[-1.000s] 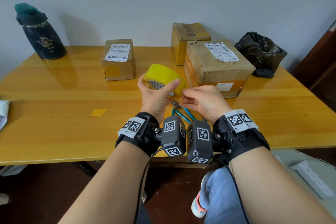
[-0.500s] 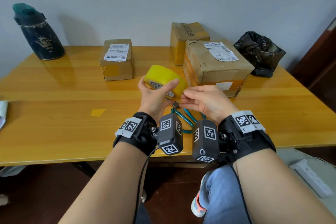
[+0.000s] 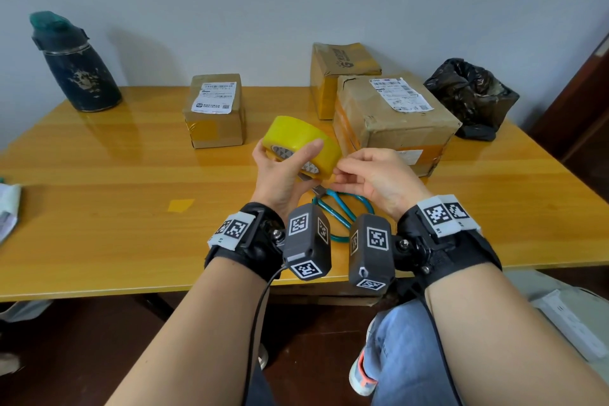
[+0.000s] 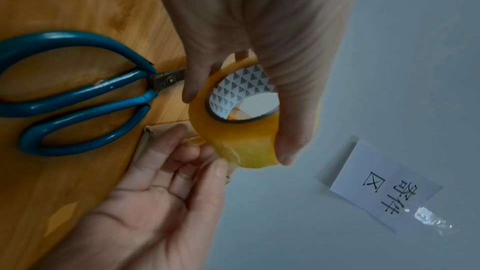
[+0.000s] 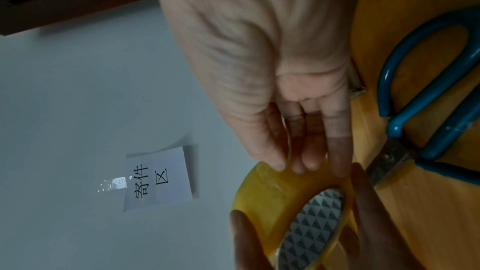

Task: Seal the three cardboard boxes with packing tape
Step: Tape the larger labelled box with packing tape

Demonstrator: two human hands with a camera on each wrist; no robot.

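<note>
Yellow packing tape (image 3: 304, 147) sits in the left hand (image 3: 283, 175), held up above the tabletop (image 3: 115, 208). The roll is tipped, so its round hole faces down and toward the person, and its wide yellow band faces up. The hole has a white lining with little grey triangles. The left hand's fingers (image 4: 293, 126) are curled round the roll, with the thumb across the side with the hole and the other fingers on the far side.

The right hand (image 3: 372, 178) is just to the right of the roll. Its fingers (image 5: 337, 157) are bent and their tips touch the yellow band at the roll's edge. I cannot tell if they pinch a loose end of tape.

Blue scissors (image 3: 342, 211) lie flat on the tabletop right under the roll, with the handles toward the person and the blades pointing away, under the hands.

Three cardboard boxes stand on the tabletop behind the roll. The big box (image 3: 392, 122) is just behind and to the right of the roll, with a white label on top. The tall box (image 3: 339, 76) stands behind the big one. The small box (image 3: 214, 109) is behind and to the left of the roll, apart from the other two.

A dark bottle (image 3: 75, 63) stands far left of the roll. A black bag (image 3: 471, 95) sits to the right of the big box.
</note>
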